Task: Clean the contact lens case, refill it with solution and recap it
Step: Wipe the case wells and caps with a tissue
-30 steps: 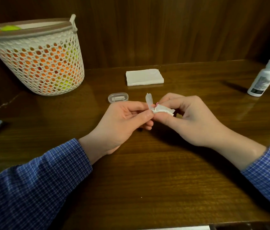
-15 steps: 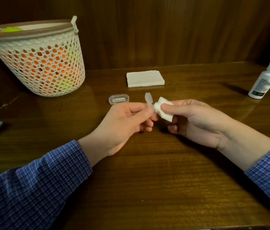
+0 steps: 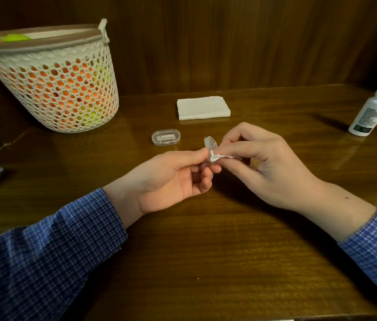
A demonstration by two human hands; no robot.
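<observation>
Tissue (image 3: 215, 156) now lower against one case half (image 3: 209, 143)

Open wooden table (image 3: 206, 262) in front; obstacles further back: basket (image 3: 55, 89) far left, clear lid (image 3: 166, 137) and napkin stack (image 3: 203, 107) centre, bottle (image 3: 372, 112) far right.

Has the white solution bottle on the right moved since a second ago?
No. The white plastic solution bottle keeps its spot by the wooden table's back edge; only the camera shifted.
</observation>
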